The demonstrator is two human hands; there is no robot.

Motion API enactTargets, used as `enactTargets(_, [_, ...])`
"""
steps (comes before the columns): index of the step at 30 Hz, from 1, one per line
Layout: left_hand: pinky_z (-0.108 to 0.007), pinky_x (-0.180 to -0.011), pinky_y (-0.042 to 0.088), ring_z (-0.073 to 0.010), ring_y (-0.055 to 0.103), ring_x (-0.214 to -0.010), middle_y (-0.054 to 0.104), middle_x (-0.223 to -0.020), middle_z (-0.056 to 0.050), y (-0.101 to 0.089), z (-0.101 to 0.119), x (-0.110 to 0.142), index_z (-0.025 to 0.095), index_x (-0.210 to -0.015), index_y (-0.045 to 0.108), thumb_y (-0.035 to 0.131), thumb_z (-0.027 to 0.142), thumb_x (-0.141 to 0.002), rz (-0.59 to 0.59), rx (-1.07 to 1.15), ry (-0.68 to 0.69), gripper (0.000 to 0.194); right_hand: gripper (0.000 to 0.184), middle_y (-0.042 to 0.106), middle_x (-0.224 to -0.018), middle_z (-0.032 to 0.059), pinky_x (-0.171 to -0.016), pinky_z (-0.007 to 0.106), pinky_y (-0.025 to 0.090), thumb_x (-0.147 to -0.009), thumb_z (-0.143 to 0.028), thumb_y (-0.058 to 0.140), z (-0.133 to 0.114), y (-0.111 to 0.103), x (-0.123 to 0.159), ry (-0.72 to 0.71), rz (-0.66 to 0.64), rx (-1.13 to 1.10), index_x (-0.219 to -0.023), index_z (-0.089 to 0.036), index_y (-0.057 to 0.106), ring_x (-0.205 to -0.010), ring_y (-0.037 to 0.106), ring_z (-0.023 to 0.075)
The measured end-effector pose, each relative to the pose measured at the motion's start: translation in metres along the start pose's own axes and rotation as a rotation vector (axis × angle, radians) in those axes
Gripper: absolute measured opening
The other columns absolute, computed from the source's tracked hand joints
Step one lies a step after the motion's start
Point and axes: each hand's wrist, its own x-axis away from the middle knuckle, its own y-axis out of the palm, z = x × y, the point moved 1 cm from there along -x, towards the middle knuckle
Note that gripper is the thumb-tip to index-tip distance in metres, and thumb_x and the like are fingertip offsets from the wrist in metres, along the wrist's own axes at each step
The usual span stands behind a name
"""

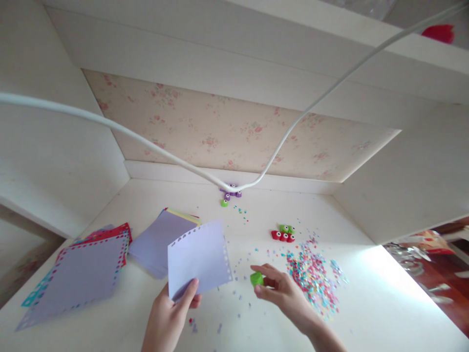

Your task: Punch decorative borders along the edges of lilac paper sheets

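A lilac sheet of paper (pixel 200 256) with holes punched along its top and right edges is held up in my left hand (pixel 175 308), thumb on its face. My right hand (pixel 276 288) pinches a small green craft punch (pixel 257 279) between thumb and fingers, just right of the sheet and apart from it. Behind the held sheet lies a stack of lilac paper (pixel 154 244) with yellow and red edges showing. Farther left is a pile of hole-edged sheets (pixel 86 274), lilac on top, with red and turquoise ones beneath.
Colourful confetti (pixel 313 278) is heaped right of my right hand, with bits scattered around. Red punches (pixel 283 236) and green punches (pixel 287 228) stand behind it. Purple punches (pixel 233 192) and a green one sit near the back ledge. A white cable (pixel 157 146) hangs across the view.
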Motion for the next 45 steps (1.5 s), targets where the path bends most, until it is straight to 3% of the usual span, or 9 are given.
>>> enactTargets(5, [-0.033,-0.062,0.062,-0.0304,0.074,-0.066,0.076,-0.069,-0.011,0.004,-0.005,-0.002,0.010,-0.086,0.068,0.072,0.065,-0.066,-0.006,0.146,-0.083,0.059,0.049,0.068,-0.117,0.0099,-0.084,0.038,0.053,-0.076,-0.046,0.075,-0.006,-0.074,-0.031,-0.142,0.237,0.057,-0.118,-0.023,0.065,-0.098,0.066,0.0241])
enactTargets(9, [-0.033,-0.062,0.062,-0.0298,0.075,-0.066,0.076,-0.068,-0.011,0.006,-0.005,-0.001,0.010,-0.087,0.068,0.073,0.066,-0.063,-0.002,0.178,-0.121,0.061,0.047,0.074,-0.102,0.0127,-0.080,0.040,0.053,-0.081,-0.051,0.060,-0.015,-0.134,-0.071,-0.141,0.407,0.486,-0.115,-0.020,0.068,-0.091,0.069,0.0271])
enactTargets(14, [-0.036,-0.060,0.062,-0.0306,0.074,-0.064,0.076,-0.068,-0.011,0.006,-0.006,-0.001,0.010,-0.084,0.069,0.074,0.065,-0.061,0.006,0.178,-0.135,0.059,0.035,0.077,-0.094,0.0074,-0.078,0.038,0.049,-0.075,-0.042,0.066,-0.022,-0.162,-0.107,-0.087,0.365,0.752,-0.104,-0.026,0.076,-0.078,0.069,0.0260])
enactTargets(20, [-0.035,-0.060,0.062,-0.0305,0.074,-0.064,0.075,-0.067,-0.011,0.002,-0.009,-0.002,0.010,-0.083,0.069,0.073,0.065,-0.062,0.004,0.162,-0.137,0.059,0.028,0.077,-0.092,0.0072,-0.077,0.033,0.051,-0.073,-0.032,0.066,-0.020,-0.157,-0.127,-0.062,0.190,0.928,-0.096,-0.024,0.079,-0.077,0.070,0.0245])
enactTargets(25, [-0.034,-0.061,0.063,-0.0290,0.074,-0.064,0.075,-0.067,-0.010,0.003,-0.007,-0.003,0.010,-0.084,0.068,0.075,0.062,-0.064,0.009,0.197,-0.148,0.056,0.033,0.071,-0.116,0.0105,-0.097,0.039,0.045,-0.087,-0.034,0.054,-0.030,-0.144,-0.139,-0.149,0.217,1.044,-0.109,-0.021,0.075,-0.109,0.064,0.0293])
enactTargets(32, [-0.032,-0.068,0.064,-0.0292,0.075,-0.076,0.077,-0.081,-0.012,0.009,-0.005,0.001,0.008,-0.092,0.069,0.083,0.054,-0.059,0.005,0.329,-0.215,0.059,0.046,0.049,-0.146,0.0050,-0.108,0.030,0.037,-0.096,-0.016,0.037,-0.042,-0.040,-0.195,-0.407,0.089,1.122,-0.140,-0.023,0.050,-0.129,0.049,0.0189])
enactTargets(36, [-0.031,-0.065,0.063,-0.0283,0.075,-0.073,0.077,-0.075,-0.013,0.009,-0.005,0.007,0.007,-0.084,0.072,0.082,0.055,-0.060,0.033,0.324,-0.192,0.055,0.053,0.041,-0.151,0.0098,-0.109,0.036,0.035,-0.092,-0.005,0.038,-0.044,0.004,-0.231,-0.449,-0.005,1.116,-0.143,-0.019,0.046,-0.132,0.045,0.0244])
enactTargets(41, [-0.032,-0.065,0.063,-0.0270,0.074,-0.070,0.077,-0.075,-0.012,0.004,0.000,0.012,0.008,-0.080,0.073,0.084,0.053,-0.058,0.099,0.351,-0.166,0.051,0.038,0.053,-0.138,0.0175,-0.106,0.042,0.037,-0.090,-0.004,0.044,-0.048,0.009,-0.249,-0.433,0.019,0.992,-0.122,-0.013,0.062,-0.124,0.051,0.0304])
enactTargets(45, [-0.032,-0.063,0.064,-0.0291,0.075,-0.073,0.077,-0.075,-0.013,-0.001,0.004,0.009,0.006,-0.087,0.072,0.085,0.052,-0.058,0.097,0.376,-0.217,0.056,0.029,0.057,-0.131,0.0189,-0.103,0.045,0.040,-0.093,-0.019,0.052,-0.045,0.005,-0.222,-0.410,0.148,0.785,-0.122,-0.015,0.057,-0.120,0.055,0.0315])
